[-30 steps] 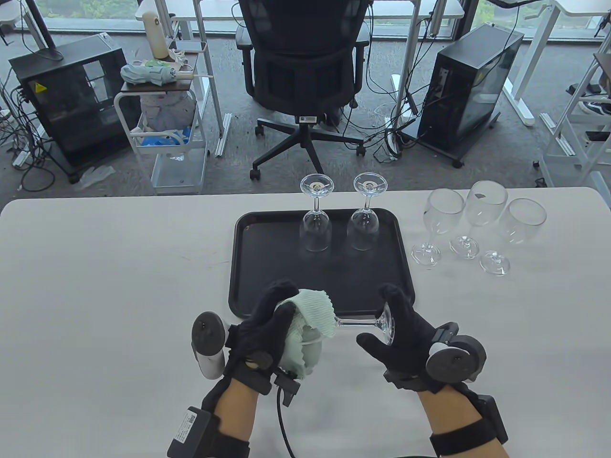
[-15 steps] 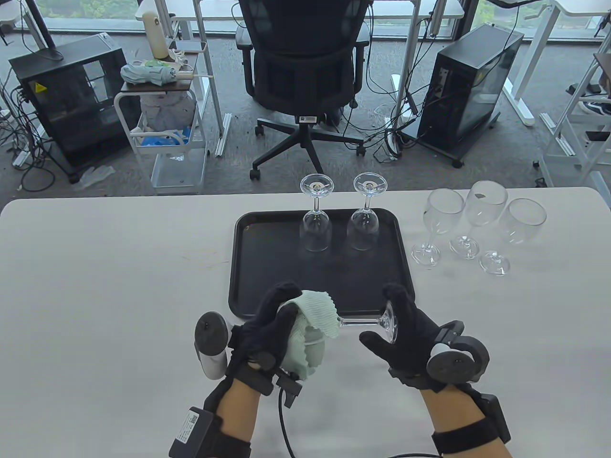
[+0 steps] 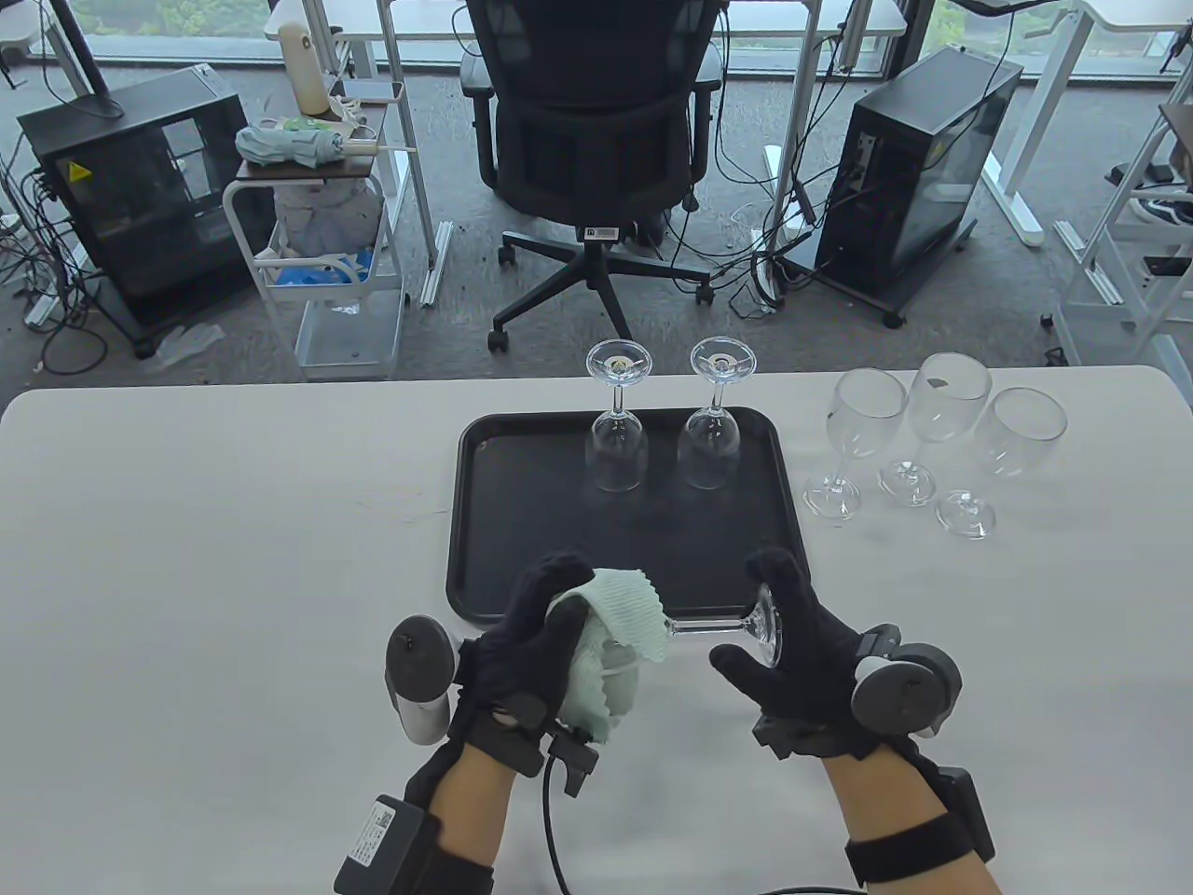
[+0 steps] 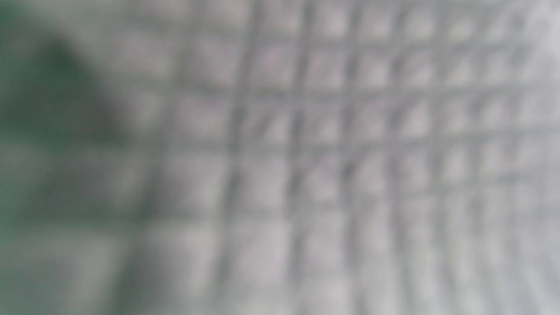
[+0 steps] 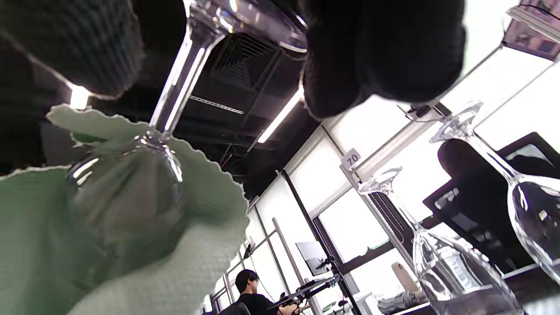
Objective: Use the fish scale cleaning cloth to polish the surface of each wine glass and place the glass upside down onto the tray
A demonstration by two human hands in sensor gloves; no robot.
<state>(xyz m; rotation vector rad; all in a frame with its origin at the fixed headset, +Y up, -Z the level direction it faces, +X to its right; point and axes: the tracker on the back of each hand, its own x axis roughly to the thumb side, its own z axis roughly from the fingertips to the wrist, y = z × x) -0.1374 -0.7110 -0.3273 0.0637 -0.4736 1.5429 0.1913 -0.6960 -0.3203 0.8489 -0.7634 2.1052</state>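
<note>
Over the desk's (image 3: 233, 559) near edge, the left hand (image 3: 522, 643) curls round the green cloth (image 3: 620, 620), wrapping the bowl of a sideways wine glass (image 3: 708, 626); the bowl is mostly hidden. The right hand (image 3: 792, 643) pinches its foot; the left wrist view is a blur

A small white sign (image 5: 351, 159) reading "70" hangs on a frame post in the background of the right wrist view. In the table view, a yellow warning triangle sticker (image 3: 72, 172) sits on the dark cabinet (image 3: 130, 200) at far left. The white label (image 3: 601, 232) on the office chair (image 3: 596, 140) and the label (image 3: 369, 833) on the left forearm box are too small to read.
</note>
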